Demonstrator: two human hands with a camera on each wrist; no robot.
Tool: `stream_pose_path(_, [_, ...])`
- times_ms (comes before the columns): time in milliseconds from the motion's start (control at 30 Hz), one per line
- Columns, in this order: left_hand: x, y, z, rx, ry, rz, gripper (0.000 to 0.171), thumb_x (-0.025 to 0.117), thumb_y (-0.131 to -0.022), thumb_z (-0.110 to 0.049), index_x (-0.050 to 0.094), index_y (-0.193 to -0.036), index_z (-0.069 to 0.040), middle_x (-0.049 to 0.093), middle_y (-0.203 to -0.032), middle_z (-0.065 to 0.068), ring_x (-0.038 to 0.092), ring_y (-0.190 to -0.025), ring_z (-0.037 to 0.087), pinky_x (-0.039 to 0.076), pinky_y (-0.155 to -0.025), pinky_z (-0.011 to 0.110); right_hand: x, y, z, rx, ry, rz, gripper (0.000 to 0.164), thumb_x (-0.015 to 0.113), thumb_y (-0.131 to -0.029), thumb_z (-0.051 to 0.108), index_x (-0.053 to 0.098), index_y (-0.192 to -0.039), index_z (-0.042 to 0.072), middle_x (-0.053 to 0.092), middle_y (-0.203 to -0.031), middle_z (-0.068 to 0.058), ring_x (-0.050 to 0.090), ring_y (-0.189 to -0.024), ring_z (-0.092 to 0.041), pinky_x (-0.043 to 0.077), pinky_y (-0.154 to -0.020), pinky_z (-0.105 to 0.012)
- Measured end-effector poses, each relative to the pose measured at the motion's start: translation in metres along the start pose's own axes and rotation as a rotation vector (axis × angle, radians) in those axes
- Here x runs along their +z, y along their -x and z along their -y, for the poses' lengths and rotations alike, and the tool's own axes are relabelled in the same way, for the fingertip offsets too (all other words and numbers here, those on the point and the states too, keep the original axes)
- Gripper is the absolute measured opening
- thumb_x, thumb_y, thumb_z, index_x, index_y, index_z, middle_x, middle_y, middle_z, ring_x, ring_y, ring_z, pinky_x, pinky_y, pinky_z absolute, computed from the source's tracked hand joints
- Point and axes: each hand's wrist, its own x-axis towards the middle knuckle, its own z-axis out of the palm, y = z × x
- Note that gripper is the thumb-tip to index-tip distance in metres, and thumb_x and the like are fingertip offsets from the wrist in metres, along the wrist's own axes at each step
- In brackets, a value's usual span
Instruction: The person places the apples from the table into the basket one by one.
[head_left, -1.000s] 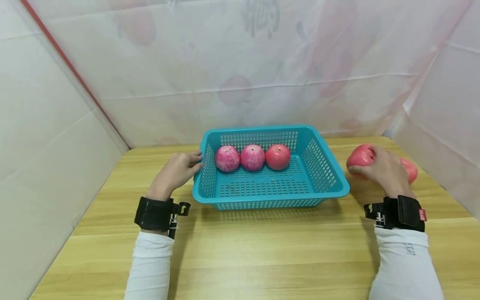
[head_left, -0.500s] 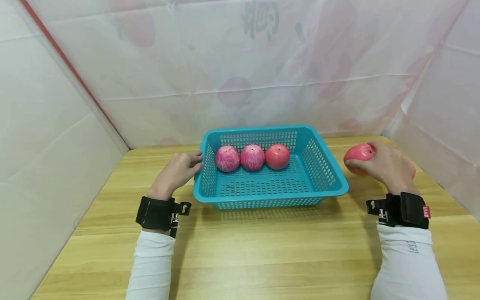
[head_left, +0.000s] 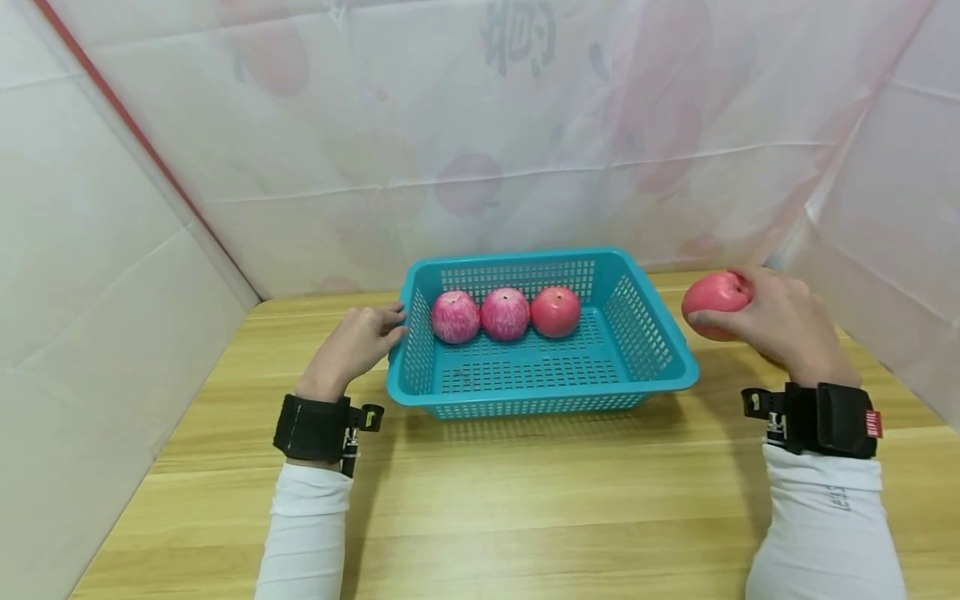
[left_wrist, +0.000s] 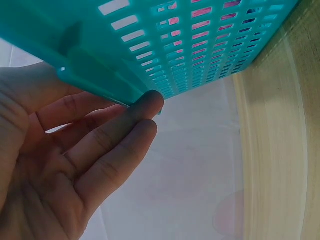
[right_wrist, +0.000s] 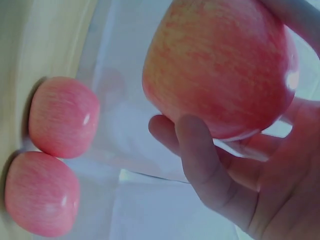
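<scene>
In the head view my right hand (head_left: 791,321) grips a red apple (head_left: 711,304) from its right side, raised over the table to the right of the basket. The right wrist view shows the apple (right_wrist: 220,65) large, with fingers (right_wrist: 197,150) curled against its lower side. My left hand (head_left: 348,346) holds the left rim of a turquoise plastic basket (head_left: 543,400). From the left wrist, its fingertips (left_wrist: 150,102) meet the rim's edge. Inside the basket three apples stand in a row: two streaky pink ones (head_left: 455,317) and a redder apple (head_left: 555,312).
Two more apples, an upper one (right_wrist: 64,117) and a lower one (right_wrist: 42,194), stand on the table in the right wrist view; the right hand hides them from the head view. Pale printed sheeting (head_left: 360,125) closes in the wooden table (head_left: 525,500) behind and at both sides.
My right hand has lifted the apple off the table and brought it slightly up and left. The apple behind that hand has become hidden. My left hand and the basket stay put.
</scene>
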Motion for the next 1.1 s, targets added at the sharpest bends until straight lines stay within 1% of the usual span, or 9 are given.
stream_pose_path(167, [0.0,-0.001,0.001,0.008,-0.001,-0.003,0.032,0.054,-0.09,-0.01,0.053,-0.117,0.008,0.045,-0.129,0.022,0.059,-0.093,0.026,0.045,-0.047,0.026,-0.003,0.001,0.003,-0.023,-0.008,0.03,0.075,0.064,-0.075,0.055,0.043,-0.126,0.004,0.05,-0.108,-0.024,0.042,-0.09,-0.04,0.045,-0.065,-0.06])
stream_pose_path(367, [0.0,-0.001,0.001,0.004,-0.003,-0.003,0.031,0.053,-0.09,-0.01,0.053,-0.117,0.007,0.045,-0.129,0.022,0.06,-0.09,0.025,0.041,-0.044,0.028,-0.004,0.0,0.007,-0.022,-0.063,0.076,0.072,0.063,-0.075,0.056,0.043,-0.129,0.013,0.048,-0.11,-0.019,0.037,-0.098,-0.039,0.046,-0.063,-0.057])
stream_pose_path(467, [0.0,-0.001,0.001,-0.001,0.001,-0.002,0.031,0.053,-0.09,-0.009,0.053,-0.117,0.008,0.045,-0.129,0.022,0.059,-0.091,0.025,0.042,-0.045,0.027,-0.004,-0.001,0.01,-0.043,-0.071,0.088,0.072,0.063,-0.075,0.055,0.043,-0.13,0.015,0.047,-0.111,-0.018,0.036,-0.1,-0.039,0.046,-0.063,-0.058])
stream_pose_path(700, [0.0,-0.001,0.001,-0.006,-0.001,0.002,0.032,0.053,-0.09,-0.009,0.053,-0.118,0.007,0.044,-0.13,0.022,0.06,-0.09,0.026,0.043,-0.046,0.027,-0.006,-0.003,0.014,-0.079,-0.079,0.098,0.071,0.064,-0.076,0.053,0.041,-0.133,0.017,0.05,-0.109,-0.017,0.038,-0.097,-0.037,0.047,-0.064,-0.056])
stream_pose_path(800, [0.001,0.0,0.001,-0.007,-0.003,0.001,0.032,0.054,-0.09,-0.009,0.053,-0.117,0.007,0.045,-0.13,0.022,0.059,-0.092,0.026,0.045,-0.048,0.027,-0.007,-0.006,0.016,-0.101,-0.089,0.099,0.07,0.065,-0.075,0.05,0.04,-0.134,0.02,0.053,-0.107,-0.017,0.043,-0.093,-0.035,0.048,-0.062,-0.054])
stream_pose_path(933, [0.001,0.0,0.001,-0.002,-0.004,0.0,0.032,0.053,-0.09,-0.01,0.053,-0.117,0.007,0.045,-0.13,0.022,0.059,-0.092,0.026,0.046,-0.049,0.027,-0.01,-0.01,0.02,-0.133,-0.089,0.084,0.07,0.067,-0.075,0.048,0.039,-0.134,0.024,0.055,-0.106,-0.019,0.046,-0.089,-0.036,0.048,-0.061,-0.054])
stream_pose_path(1100, [0.001,0.0,0.001,0.001,0.003,0.001,0.032,0.053,-0.09,-0.009,0.053,-0.117,0.008,0.044,-0.13,0.022,0.059,-0.092,0.026,0.045,-0.047,0.027,-0.013,-0.013,0.027,-0.133,-0.061,0.09,0.071,0.066,-0.075,0.05,0.039,-0.134,0.023,0.054,-0.107,-0.018,0.045,-0.09,-0.036,0.048,-0.063,-0.056])
